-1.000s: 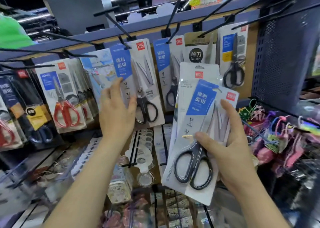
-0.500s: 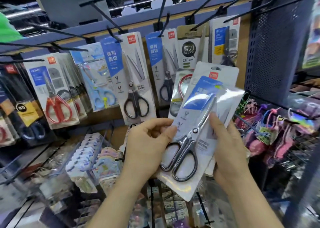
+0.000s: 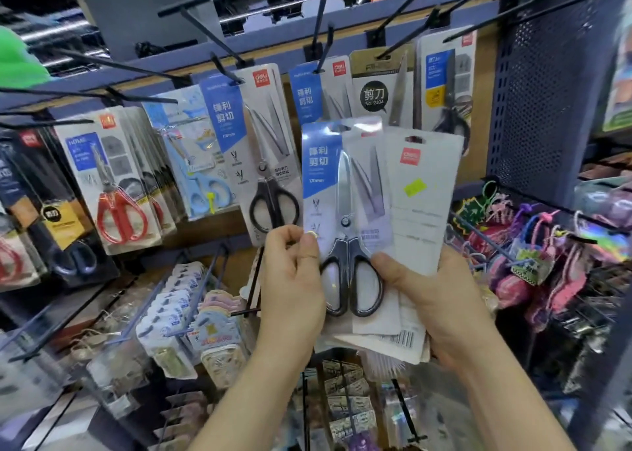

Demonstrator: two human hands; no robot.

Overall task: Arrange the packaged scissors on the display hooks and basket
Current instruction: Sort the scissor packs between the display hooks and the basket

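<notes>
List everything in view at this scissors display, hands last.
front scissors pack: one, black handles on blue-white card, centre.
rear pack: one, white back with yellow-green sticker, behind, right.
hanging black-handled pack: one, blue-white card, hook left of centre.
tan-card pack: one, tan, upper hook, partly hidden.
red-handled packs: several, red, left hooks.
light blue pack: one, left of centre.
hooks: many, black, top rail.
trinkets: many, mostly pink, right rack.
left hand: one, pinches front scissors pack's left edge.
right hand: one, grips both held packs.

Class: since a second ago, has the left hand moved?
Yes. The left hand came off the hanging black-handled scissors pack, dropping down and right to pinch the held scissors pack.
</notes>
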